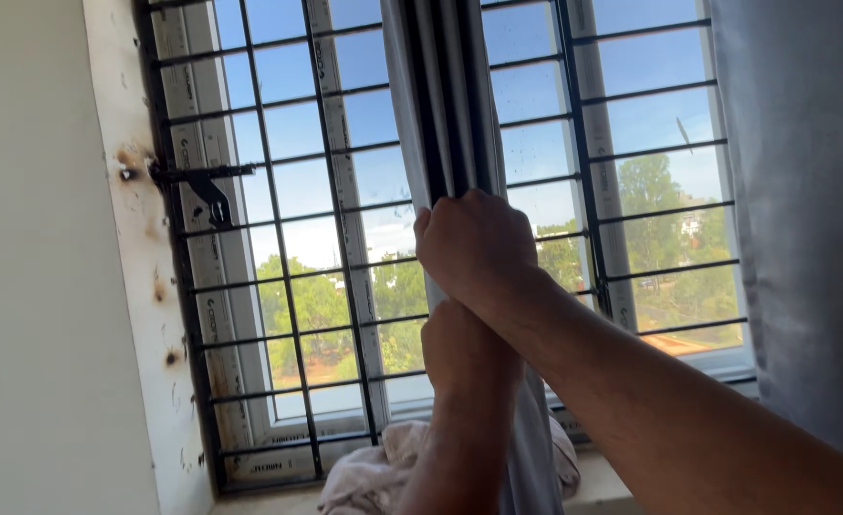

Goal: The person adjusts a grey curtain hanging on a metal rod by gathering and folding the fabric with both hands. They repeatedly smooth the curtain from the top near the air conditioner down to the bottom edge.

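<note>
Far left of frame: plain cream plaster wall (30, 286), then a pale window reveal flecked with dark scorch-like marks (140, 238). Black metal latch bracket (202, 195) fixed at the reveal's edge, upper left. Black iron window grille of thin crossed bars (288, 277) across the whole opening; white window frame uprights behind, green treetops and blue sky beyond. Bottom centre, on the pale sill (593, 486): crumpled off-white cloth heap (369, 472). Centre of frame: bunched grey fabric curtain (440, 105), gathered into a narrow vertical rope running from top edge down past the sill; long axis upright, leaning slightly left at the top. Left hand (464, 348), lower centre, closed right round the gathered curtain, fingers hidden on the far side, forearm rising from the bottom edge. Right hand (474, 243), directly above and touching the left, likewise clenched tight about the bundle, forearm entering from lower right. Fists stacked one over the other along the curtain's length; free fabric continues above the upper fist and below the lower. Right edge: second grey curtain panel (803, 210), hanging loose, well apart from both hands.
</note>
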